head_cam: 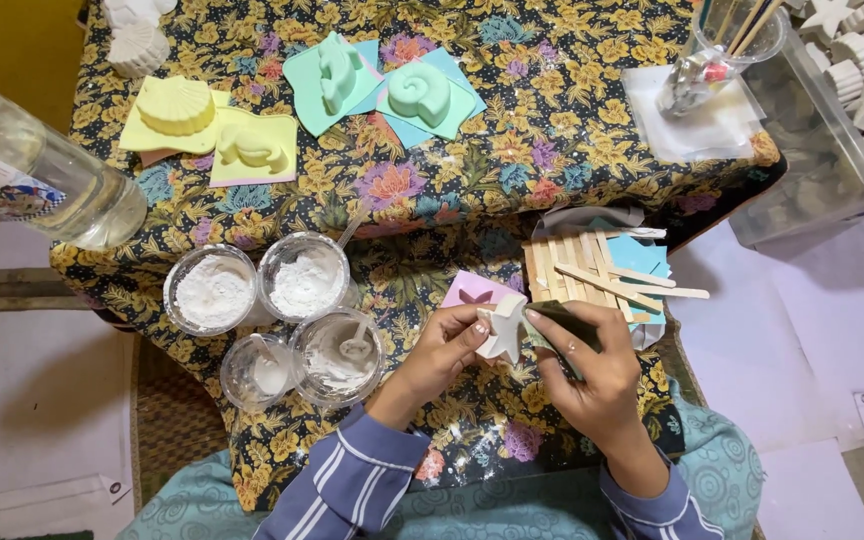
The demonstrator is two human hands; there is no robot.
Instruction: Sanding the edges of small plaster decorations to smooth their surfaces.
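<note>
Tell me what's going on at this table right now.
A person seated at a table covered in a floral cloth holds a small white star-shaped plaster casting in the left hand. The right hand presses a dark flat piece, possibly sandpaper, against its edge. Clear plastic cups of white powder sit to the left, flat wooden sticks lie just beyond the hands, and pastel yellow and green shell-shaped moulds rest farther back.

Matt white plaster star (505, 328); printed floral cloth (512, 110); pale wooden sticks (592, 275); clear glossy plastic cups (304, 277).
</note>
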